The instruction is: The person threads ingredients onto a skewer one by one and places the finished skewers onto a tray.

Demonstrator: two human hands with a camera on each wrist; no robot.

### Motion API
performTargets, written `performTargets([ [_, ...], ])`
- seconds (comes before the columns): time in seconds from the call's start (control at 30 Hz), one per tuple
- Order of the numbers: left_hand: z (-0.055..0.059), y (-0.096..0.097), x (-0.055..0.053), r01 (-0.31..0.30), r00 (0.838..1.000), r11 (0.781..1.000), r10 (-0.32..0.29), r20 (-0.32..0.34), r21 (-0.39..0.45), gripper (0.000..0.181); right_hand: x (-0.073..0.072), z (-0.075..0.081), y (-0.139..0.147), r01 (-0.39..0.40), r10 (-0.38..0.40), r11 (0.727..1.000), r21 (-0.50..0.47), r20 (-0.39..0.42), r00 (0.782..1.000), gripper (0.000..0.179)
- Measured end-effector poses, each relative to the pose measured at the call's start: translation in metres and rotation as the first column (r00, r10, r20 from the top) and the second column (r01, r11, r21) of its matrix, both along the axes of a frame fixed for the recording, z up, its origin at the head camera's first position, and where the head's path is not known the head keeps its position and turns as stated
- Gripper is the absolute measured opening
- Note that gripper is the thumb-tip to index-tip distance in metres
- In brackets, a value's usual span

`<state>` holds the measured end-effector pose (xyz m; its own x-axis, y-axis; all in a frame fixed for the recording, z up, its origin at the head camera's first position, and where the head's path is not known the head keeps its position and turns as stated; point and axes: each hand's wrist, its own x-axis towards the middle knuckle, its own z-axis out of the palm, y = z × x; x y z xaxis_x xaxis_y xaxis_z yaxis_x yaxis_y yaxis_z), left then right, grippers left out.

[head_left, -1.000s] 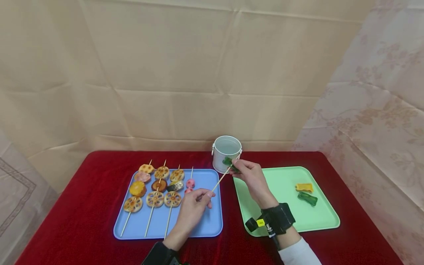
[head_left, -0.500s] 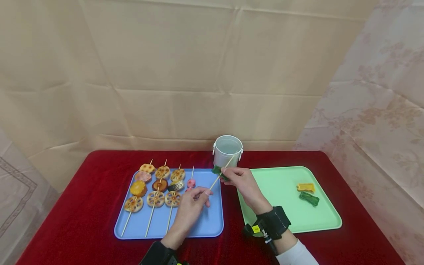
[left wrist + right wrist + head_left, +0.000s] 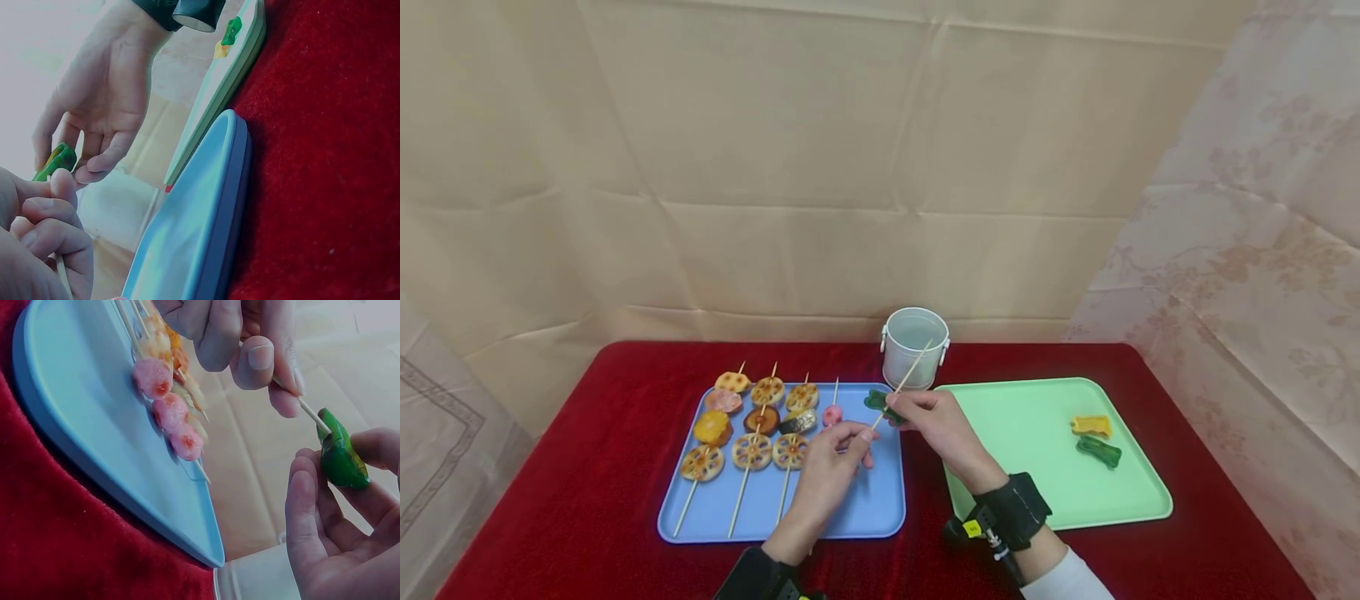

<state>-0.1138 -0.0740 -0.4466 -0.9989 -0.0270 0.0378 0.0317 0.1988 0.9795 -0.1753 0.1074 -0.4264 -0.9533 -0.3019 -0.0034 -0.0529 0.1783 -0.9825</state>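
My left hand (image 3: 829,477) grips the lower part of a thin wooden skewer (image 3: 914,363) that slants up to the right over the blue tray (image 3: 880,521). A glossy green pepper piece (image 3: 876,400) is threaded on it, a short way above the left fingers. My right hand (image 3: 946,432) pinches that pepper piece between thumb and fingers. In the right wrist view the skewer enters the green pepper piece (image 3: 340,456), whose inner side shows yellowish. The skewer's bare pointed end overlaps the white bucket (image 3: 898,360) in the head view.
Three loaded skewers with lotus root slices (image 3: 751,451) lie on the blue tray, beside one with pink balls (image 3: 832,415). At right, a green tray (image 3: 1015,400) carries a yellow piece (image 3: 1091,426) and another green pepper piece (image 3: 1098,452). Red cloth (image 3: 587,467) covers the table.
My right hand has moved left and down, sliding the pepper piece along the skewer from near its tip toward my left hand. The left hand has hardly moved.
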Motion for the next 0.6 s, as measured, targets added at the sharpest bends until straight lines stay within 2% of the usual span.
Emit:
performTargets([
  [0.37, -0.002, -0.001, -0.001, 0.029, 1.0, 1.0, -0.028, 0.012, -0.005, 0.021, 0.0, 0.0, 0.004, -0.024, 0.024, 0.999, 0.026, 0.013, 1.0, 0.035],
  [0.6, 0.0, -0.002, -0.001, 0.019, 1.0, 1.0, -0.019, 0.024, -0.004, 0.024, -0.006, 0.002, 0.013, 0.022, -0.022, 0.998, 0.063, 0.002, 1.0, 0.043],
])
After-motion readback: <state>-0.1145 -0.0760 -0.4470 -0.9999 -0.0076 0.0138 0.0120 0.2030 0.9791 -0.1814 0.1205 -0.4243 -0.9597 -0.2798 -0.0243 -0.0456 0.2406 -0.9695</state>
